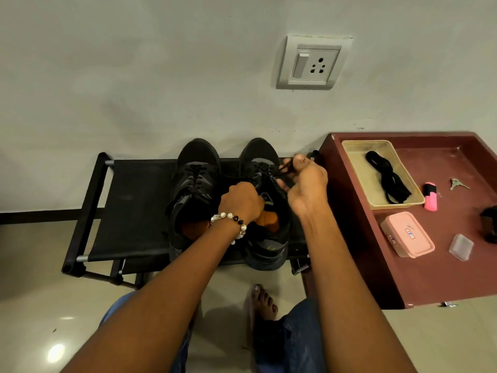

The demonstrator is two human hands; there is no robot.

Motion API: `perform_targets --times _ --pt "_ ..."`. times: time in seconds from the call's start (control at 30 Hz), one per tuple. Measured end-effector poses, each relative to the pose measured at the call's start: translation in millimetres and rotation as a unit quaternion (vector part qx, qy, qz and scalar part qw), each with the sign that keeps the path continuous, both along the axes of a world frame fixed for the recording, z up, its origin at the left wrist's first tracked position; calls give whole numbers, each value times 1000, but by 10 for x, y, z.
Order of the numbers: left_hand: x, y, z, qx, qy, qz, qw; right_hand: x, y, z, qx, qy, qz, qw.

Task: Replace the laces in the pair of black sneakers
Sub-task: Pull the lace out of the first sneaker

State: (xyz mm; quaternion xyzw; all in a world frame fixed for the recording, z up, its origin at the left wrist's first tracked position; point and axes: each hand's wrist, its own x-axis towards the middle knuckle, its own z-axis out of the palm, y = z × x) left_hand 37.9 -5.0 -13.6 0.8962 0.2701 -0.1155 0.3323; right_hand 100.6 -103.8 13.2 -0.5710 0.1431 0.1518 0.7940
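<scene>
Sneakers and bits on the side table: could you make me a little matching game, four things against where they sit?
Things:
1. pair of black sneakers
2. bundle of black laces
3. pink lidded box
4. keys

Places:
A. inside the clear tray
B. on the black rack by the wall
C. on the maroon table, nearer the person than the tray
D. on the maroon table, right of the tray and past a pink marker

Pairs: 1-B, 2-A, 3-C, 4-D
</scene>
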Motion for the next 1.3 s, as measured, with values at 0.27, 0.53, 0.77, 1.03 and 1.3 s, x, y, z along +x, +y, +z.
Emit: perform_targets --times 0.27,0.53,0.77,1.03,1.3 --pt "9 -4 7 5 0 -1 1000 13 -21 -173 -580 -321 289 690" --pt "-9 4 29 7 -3 -2 1000 -31 17 -107 -420 -302 135 845" --pt "-2 -35 34 12 -6 -8 1000 1 -119 121 141 -102 -17 985" --pt "7 -14 -1 24 -7 -7 1000 25 -43 -177 -567 -377 303 667" --pt "5 -4 1 26 -8 -15 1000 7 26 -203 -579 -341 246 699"
